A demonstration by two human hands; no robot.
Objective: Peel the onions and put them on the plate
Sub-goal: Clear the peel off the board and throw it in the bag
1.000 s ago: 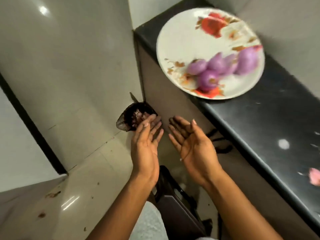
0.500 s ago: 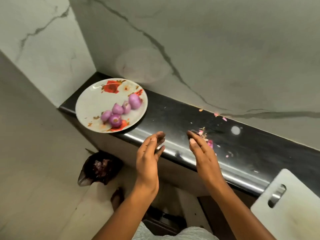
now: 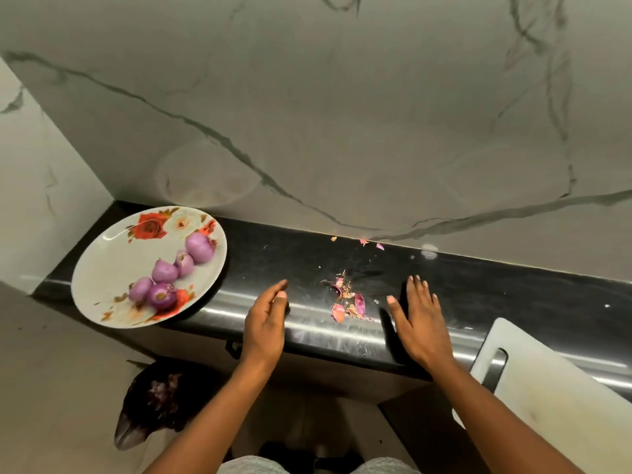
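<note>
Onions (image 3: 171,278) unmoved; hands (image 3: 265,325) (image 3: 423,323) now farther apart

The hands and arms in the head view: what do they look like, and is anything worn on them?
The left hand and the right hand are bare: no gloves, rings, watch or bracelet can be seen. The left forearm and the right forearm are bare to the picture's edge, and no sleeve shows. The nails look short.
</note>
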